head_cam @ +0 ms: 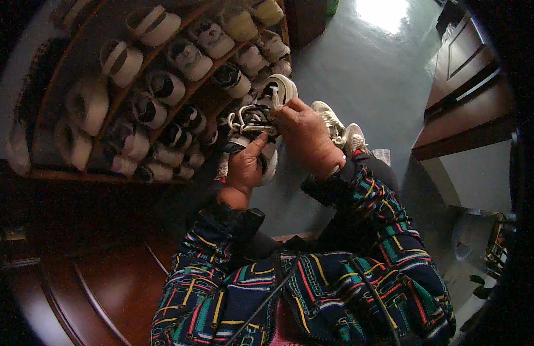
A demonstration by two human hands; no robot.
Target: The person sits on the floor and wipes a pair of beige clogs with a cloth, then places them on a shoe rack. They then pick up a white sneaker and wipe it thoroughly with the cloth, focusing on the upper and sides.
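A dark and white lace-up sneaker (267, 93) is held up above the floor, its pale toe end pointing away from me. My left hand (245, 166) grips the heel end, with the thumb along its side. At the front of the lacing, my right hand (303, 132) has its fingers closed on the sneaker or its laces; which of the two is hidden. Loose white laces (238, 123) loop over the left side of the upper. Just beyond my right hand, another pale lace-up sneaker (329, 121) rests on the floor.
A wooden shoe rack (119, 97) holding several rows of shoes stands at the left. My foot in a pale sneaker (357, 136) is on the grey floor (379, 73). Dark wooden furniture (461, 112) stands at the right, and a glossy reddish-brown wooden panel (106, 281) at the lower left.
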